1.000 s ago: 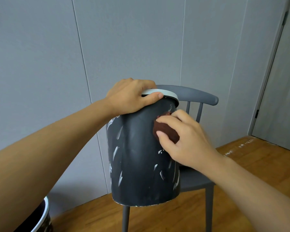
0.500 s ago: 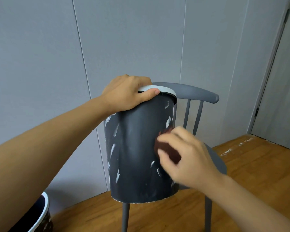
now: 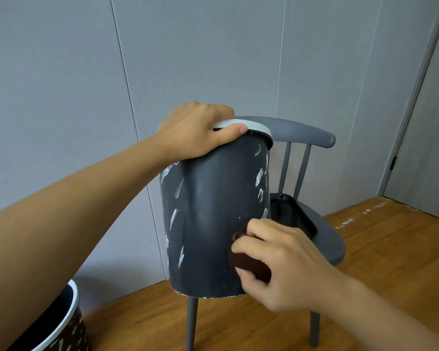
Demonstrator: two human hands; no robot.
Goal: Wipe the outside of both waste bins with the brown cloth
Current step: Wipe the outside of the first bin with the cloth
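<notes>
Honestly, left hand (image 3: pixel 198 134) just grips the dark bin (image 3: pixel 213 219) rim while right-hand fingers (image 3: pixel 257 245) pinch the brown cloth (image 3: pixel 249 264) low down, so hard scrubbing could twist it loose.

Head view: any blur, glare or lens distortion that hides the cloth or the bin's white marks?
Head view: sharp, with no motion blur on the right hand or the brown cloth; soft, even light, no glare on the matte dark bin, so its white marks read clearly; wide-angle bowing bends the wall seams and the door frame; the fingers hide most of the cloth.
</notes>
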